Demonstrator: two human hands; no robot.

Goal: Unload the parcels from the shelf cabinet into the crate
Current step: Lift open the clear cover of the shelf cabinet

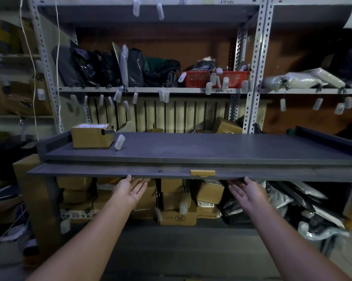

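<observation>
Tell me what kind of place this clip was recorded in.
Most likely a parcel depot or pickup storeroom. Slotted metal racks hold black bagged parcels, white tags hang below the shelves, and cardboard boxes are stacked inside the dark cabinet.

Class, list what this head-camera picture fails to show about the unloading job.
1. Crate: nowhere in the head view, outside the frame.
2. Label on the cardboard box: too small and blurred to read.
3. Parcels underneath: tops hidden by the dark board.
4. Left hand and right hand: contact with that board is unclear.
</observation>
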